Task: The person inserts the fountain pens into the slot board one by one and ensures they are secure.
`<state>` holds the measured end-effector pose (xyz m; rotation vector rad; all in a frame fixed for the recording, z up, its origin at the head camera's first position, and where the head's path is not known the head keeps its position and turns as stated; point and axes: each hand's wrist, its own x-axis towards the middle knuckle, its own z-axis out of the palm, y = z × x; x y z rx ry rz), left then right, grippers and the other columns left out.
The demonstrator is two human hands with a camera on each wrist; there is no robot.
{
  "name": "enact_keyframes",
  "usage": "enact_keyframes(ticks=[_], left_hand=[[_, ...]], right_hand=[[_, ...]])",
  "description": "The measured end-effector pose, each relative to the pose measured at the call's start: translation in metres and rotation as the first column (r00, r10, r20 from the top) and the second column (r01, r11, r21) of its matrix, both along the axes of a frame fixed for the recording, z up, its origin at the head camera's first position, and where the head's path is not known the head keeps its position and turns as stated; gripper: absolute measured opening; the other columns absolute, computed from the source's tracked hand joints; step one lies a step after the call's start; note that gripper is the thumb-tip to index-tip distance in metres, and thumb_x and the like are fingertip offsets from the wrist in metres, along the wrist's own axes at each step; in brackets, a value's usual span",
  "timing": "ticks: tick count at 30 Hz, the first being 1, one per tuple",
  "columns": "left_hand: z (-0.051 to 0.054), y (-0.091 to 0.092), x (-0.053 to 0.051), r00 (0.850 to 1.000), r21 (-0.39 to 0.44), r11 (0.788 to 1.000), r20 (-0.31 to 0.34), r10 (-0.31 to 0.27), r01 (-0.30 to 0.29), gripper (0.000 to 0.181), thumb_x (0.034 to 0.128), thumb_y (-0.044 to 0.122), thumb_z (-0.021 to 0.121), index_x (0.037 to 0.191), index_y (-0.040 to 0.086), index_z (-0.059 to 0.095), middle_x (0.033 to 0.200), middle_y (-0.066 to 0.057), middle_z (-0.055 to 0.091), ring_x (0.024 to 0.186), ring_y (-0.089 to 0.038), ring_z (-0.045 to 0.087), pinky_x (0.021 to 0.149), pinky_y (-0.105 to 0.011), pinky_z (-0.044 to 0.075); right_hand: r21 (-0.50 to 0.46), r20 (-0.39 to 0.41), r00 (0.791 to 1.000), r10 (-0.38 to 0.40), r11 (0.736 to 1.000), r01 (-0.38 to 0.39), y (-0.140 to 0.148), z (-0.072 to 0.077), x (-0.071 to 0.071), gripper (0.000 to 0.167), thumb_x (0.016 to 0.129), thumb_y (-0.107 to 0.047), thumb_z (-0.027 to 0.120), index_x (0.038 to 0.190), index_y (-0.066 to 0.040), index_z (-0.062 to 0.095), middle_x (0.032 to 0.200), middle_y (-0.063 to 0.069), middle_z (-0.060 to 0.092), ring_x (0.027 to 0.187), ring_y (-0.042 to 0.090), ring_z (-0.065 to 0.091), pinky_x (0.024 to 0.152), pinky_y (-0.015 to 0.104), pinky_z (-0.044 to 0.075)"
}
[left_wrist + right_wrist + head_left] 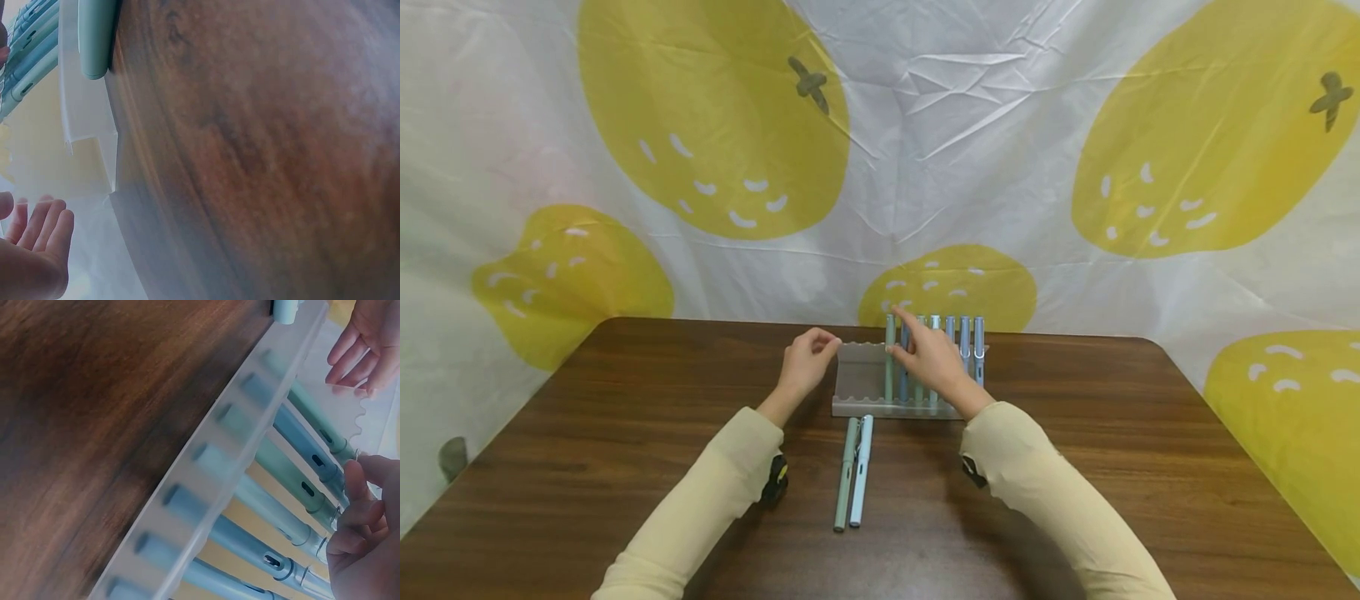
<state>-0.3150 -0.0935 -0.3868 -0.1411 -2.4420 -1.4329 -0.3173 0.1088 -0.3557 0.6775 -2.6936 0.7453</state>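
A clear pen rack point(859, 375) stands on the table, with several capped pens upright in its notches. My left hand point(807, 360) holds the rack's upper left corner between thumb and fingers; its fingertips show at the clear edge in the right wrist view. My right hand point(934, 360) is at the leftmost standing pen, a green pen point(890, 379), pinching its cap near the clip with thumb and index finger point(375, 467). Beside it a blue pen point(309, 450) is partly hidden by this hand. Another green pen point(846, 479) and a light blue pen point(862, 475) lie in front of the rack.
The dark wooden table point(587, 467) extends around the rack on both sides. Behind it hangs a white cloth point(910, 167) with large yellow fruit prints. More blue pens point(979, 346) stand at the rack's right end.
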Motion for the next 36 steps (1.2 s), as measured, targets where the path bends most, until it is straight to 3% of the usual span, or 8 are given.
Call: enact_keyframes(ticks=[11, 16, 36], left_hand=[[0.000, 0.001, 0.001, 1.000, 0.003, 1.000, -0.018, 0.003, -0.003, 0.017, 0.0863, 0.015, 0.057, 0.090, -0.001, 0.061, 0.093, -0.015, 0.063, 0.091, -0.027, 0.059, 0.079, -0.038, 0.044], [-0.001, 0.000, 0.001, 1.000, 0.005, 1.000, -0.015, -0.003, 0.003, 0.017, 0.0866, 0.016, 0.057, 0.091, -0.001, 0.061, 0.094, -0.015, 0.063, 0.091, -0.027, 0.058, 0.079, -0.039, 0.044], [-0.001, 0.000, 0.001, 1.000, 0.006, 1.000, -0.004, -0.006, 0.006, 0.019, 0.0867, 0.018, 0.057, 0.092, 0.000, 0.061, 0.094, -0.015, 0.063, 0.092, -0.027, 0.058, 0.079, -0.039, 0.045]], right_hand=[[-0.068, -0.166, 0.982, 0.086, 0.993, -0.098, 0.009, -0.010, 0.010, 0.049, 0.083, -0.022, 0.061, 0.128, -0.013, 0.044, 0.054, -0.008, 0.044, 0.038, 0.009, 0.036, 0.037, 0.026, 0.030], [-0.080, -0.191, 0.972, 0.137, 0.985, -0.155, 0.013, -0.017, 0.019, 0.045, 0.083, -0.021, 0.062, 0.124, -0.010, 0.047, 0.053, -0.010, 0.043, 0.039, 0.007, 0.036, 0.036, 0.025, 0.028], [-0.075, -0.049, 0.987, 0.155, 0.985, -0.158, 0.021, -0.035, 0.050, 0.031, 0.080, -0.020, 0.064, 0.109, -0.010, 0.058, 0.054, -0.013, 0.046, 0.041, 0.004, 0.038, 0.037, 0.022, 0.031]])
